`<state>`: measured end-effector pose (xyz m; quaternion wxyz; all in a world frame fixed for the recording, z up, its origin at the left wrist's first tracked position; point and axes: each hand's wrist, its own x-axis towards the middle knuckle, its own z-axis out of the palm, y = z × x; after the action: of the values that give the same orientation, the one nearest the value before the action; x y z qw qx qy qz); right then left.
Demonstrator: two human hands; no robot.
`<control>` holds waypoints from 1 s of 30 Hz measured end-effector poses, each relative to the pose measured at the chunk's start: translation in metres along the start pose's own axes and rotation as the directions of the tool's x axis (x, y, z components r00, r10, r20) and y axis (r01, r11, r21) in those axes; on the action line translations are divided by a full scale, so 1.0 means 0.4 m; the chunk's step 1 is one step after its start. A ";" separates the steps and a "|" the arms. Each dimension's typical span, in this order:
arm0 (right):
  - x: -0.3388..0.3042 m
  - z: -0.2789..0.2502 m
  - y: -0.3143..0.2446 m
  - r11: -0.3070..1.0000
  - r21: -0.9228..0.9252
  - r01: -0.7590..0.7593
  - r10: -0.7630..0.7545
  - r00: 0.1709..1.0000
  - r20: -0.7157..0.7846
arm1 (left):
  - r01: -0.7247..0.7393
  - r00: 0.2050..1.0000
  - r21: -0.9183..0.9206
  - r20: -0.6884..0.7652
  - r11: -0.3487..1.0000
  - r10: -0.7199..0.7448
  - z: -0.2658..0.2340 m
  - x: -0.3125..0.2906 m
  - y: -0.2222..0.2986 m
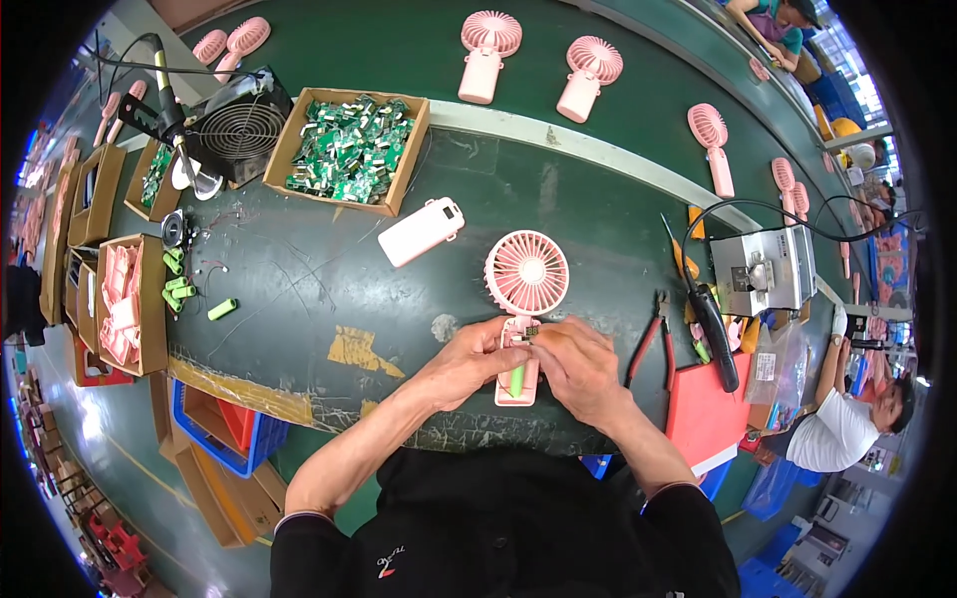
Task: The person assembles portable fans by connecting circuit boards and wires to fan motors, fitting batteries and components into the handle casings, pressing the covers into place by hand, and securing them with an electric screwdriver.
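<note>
Fan handle (531, 380) sits pinched in left hand (467, 363) — small board (531, 332) in right hand (581, 364). Light, level pressure probably works best.

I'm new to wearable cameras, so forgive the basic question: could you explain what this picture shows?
There is no robot: a person works with two bare hands. The picture comes from a wide fisheye camera on the person's head, looking down, so straight edges bend.

The left hand holds a pink fan, its handle open around a green cylinder. The right hand is at the handle too; its exact grip is unclear.

On the dark green worktop lie a pale casing, pliers and a box of circuit boards.
</note>
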<state>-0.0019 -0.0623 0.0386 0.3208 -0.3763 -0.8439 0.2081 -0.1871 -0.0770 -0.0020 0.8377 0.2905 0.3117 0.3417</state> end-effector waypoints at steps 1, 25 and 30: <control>0.000 0.009 -0.001 1.000 -0.018 -0.005 0.005 1.000 -0.028 | -0.001 1.000 -0.004 -0.003 1.000 0.001 -0.001 -0.001 0.000; -0.018 0.053 0.009 0.995 -0.096 0.008 -0.020 0.993 -0.118 | -0.032 0.999 0.044 0.008 0.999 0.032 -0.012 0.005 -0.016; -0.018 0.055 0.021 0.995 -0.078 0.063 -0.073 0.988 -0.136 | -0.017 0.999 0.006 0.039 1.000 0.017 -0.018 -0.003 -0.005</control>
<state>-0.0094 -0.0652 0.0153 0.3718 -0.3723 -0.8389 0.1393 -0.1921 -0.0773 -0.0076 0.8397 0.3025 0.2937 0.3421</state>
